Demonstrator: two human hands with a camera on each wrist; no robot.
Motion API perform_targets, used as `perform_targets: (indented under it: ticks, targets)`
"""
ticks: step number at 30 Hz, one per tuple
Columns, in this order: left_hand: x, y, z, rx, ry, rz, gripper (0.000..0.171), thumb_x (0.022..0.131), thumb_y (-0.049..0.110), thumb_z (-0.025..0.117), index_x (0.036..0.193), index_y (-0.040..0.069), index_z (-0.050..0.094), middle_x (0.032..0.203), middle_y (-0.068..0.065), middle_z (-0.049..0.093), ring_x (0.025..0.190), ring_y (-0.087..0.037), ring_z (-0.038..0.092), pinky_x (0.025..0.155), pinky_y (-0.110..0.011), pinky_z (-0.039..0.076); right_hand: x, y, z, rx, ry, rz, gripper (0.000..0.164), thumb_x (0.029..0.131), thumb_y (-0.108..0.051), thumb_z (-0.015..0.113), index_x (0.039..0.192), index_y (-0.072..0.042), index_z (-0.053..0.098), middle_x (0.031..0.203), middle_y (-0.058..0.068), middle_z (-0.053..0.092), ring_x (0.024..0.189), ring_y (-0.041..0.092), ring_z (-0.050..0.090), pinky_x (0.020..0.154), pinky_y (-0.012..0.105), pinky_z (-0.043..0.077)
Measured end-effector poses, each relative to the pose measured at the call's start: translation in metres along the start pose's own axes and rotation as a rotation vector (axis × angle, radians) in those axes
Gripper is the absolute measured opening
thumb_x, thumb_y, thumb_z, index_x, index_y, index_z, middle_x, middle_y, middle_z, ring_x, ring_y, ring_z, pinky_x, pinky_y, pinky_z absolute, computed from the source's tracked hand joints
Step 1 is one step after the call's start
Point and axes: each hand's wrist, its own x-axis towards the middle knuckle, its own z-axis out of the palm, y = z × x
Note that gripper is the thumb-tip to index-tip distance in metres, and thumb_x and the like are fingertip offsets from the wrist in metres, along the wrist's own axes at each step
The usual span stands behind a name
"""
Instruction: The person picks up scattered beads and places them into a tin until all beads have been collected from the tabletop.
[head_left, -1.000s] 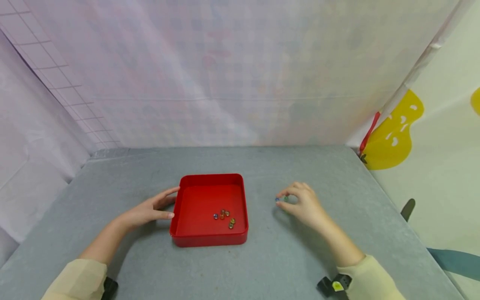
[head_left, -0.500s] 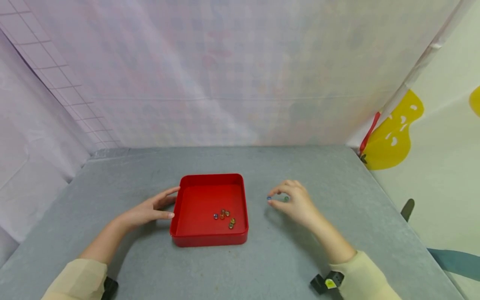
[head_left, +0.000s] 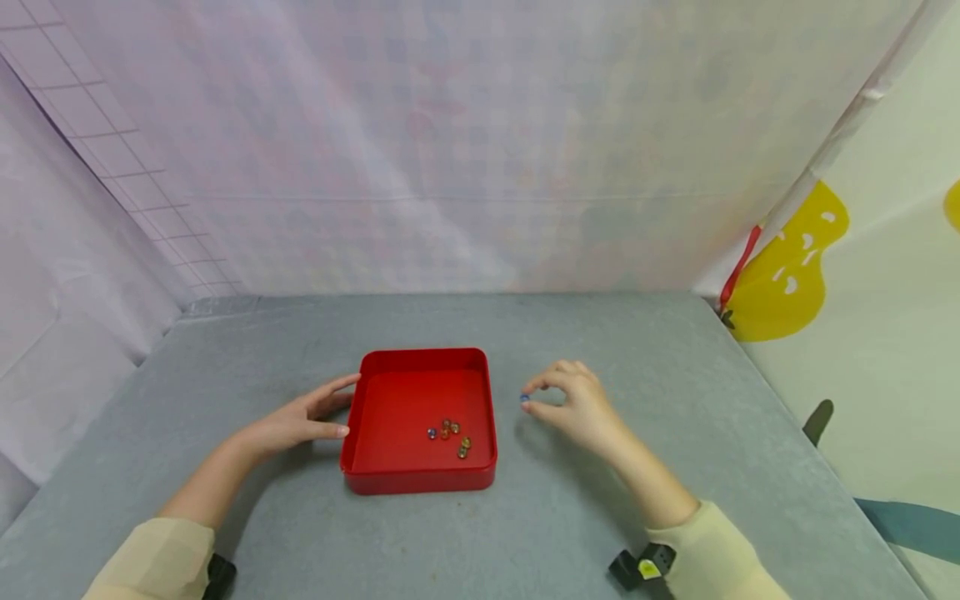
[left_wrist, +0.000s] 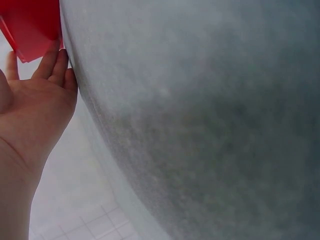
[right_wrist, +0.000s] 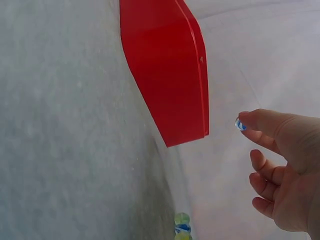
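My right hand (head_left: 576, 407), raised right of the red tray (head_left: 420, 482), pinches a blue-streaked marble (right_wrist: 240, 124); my left hand (head_left: 296, 423), fingers apart, touches the tray's left side.

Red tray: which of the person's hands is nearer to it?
Left. The left hand touches the tray at its left side; the right hand, pinching a marble, is apart from it, off its right side.
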Motion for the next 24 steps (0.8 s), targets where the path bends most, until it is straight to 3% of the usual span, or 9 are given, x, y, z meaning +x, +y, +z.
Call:
perform_targets:
  ticks: [10, 24]
  targets:
    - [0.0, 0.0, 0.0, 0.003, -0.002, 0.006, 0.076, 0.092, 0.015, 0.064, 0.154, 0.015, 0.019, 0.153, -0.023, 0.023, 0.138, -0.042, 0.021, 0.099, -0.055, 0.037, 0.003, -0.011, 0.003, 0.028, -0.018, 0.016, 0.013, 0.08, -0.018, 0.08, 0.091, -0.019, 0.074, 0.093, -0.005, 0.061, 0.094, 0.024, 0.052, 0.082, 0.042, 0.037]
    - [-0.001, -0.001, -0.001, 0.006, -0.002, 0.001, 0.076, 0.092, 0.015, 0.064, 0.154, 0.016, 0.02, 0.153, -0.022, 0.023, 0.138, -0.042, 0.02, 0.098, -0.055, 0.038, 0.01, -0.026, 0.012, 0.052, -0.032, -0.004, 0.014, 0.08, -0.019, 0.079, 0.094, -0.016, 0.074, 0.094, -0.008, 0.06, 0.093, 0.015, 0.05, 0.083, 0.042, 0.038]
